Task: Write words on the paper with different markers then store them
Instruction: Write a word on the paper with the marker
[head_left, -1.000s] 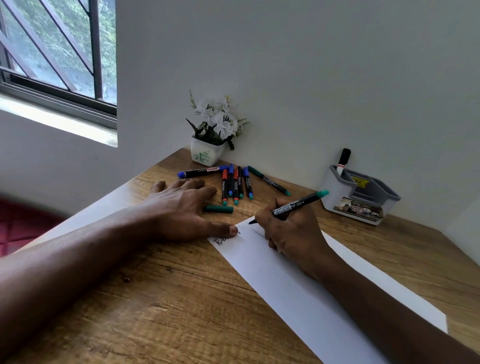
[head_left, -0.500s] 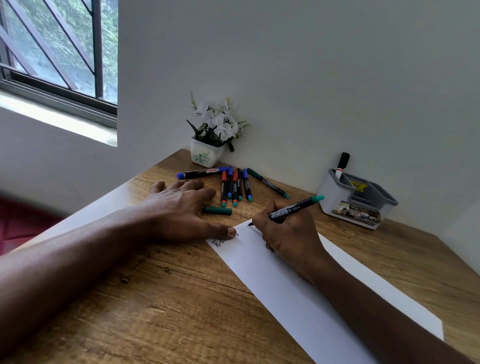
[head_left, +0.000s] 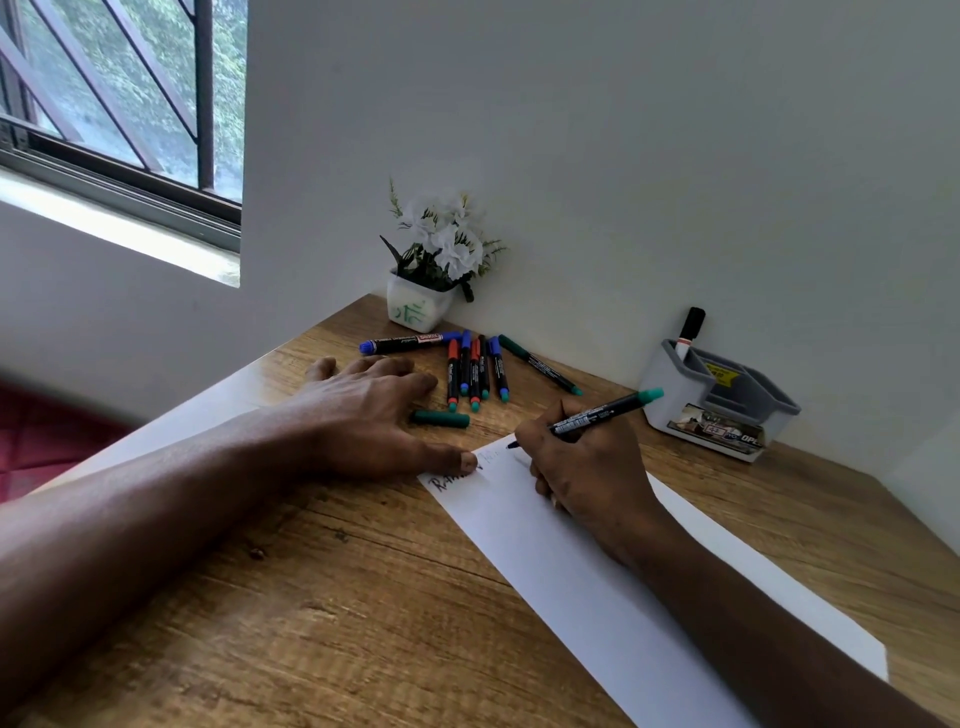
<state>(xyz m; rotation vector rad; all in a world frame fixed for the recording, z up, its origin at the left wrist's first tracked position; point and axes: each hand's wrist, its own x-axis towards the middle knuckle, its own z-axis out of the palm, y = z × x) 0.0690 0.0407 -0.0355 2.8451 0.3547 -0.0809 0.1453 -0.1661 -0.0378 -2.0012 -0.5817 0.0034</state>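
A white sheet of paper (head_left: 566, 566) lies on the wooden desk (head_left: 322, 613). My right hand (head_left: 587, 467) grips a green-ended marker (head_left: 608, 411), its tip touching the paper's far end. My left hand (head_left: 363, 410) lies flat on the desk, thumb pressing the paper's corner beside black handwriting (head_left: 441, 483). A loose green cap (head_left: 441, 419) lies just past my left fingers. Several markers (head_left: 472, 371) with blue, red and green caps lie in a cluster beyond it.
A grey desk organizer (head_left: 722, 400) stands at the back right against the wall, holding one black-capped marker (head_left: 690, 332). A small white pot with white flowers (head_left: 426, 301) sits in the back corner. A window is at the upper left.
My right hand has shifted slightly along the paper's far edge while writing, and faint new strokes show near my left thumb. My left hand has stayed in place.
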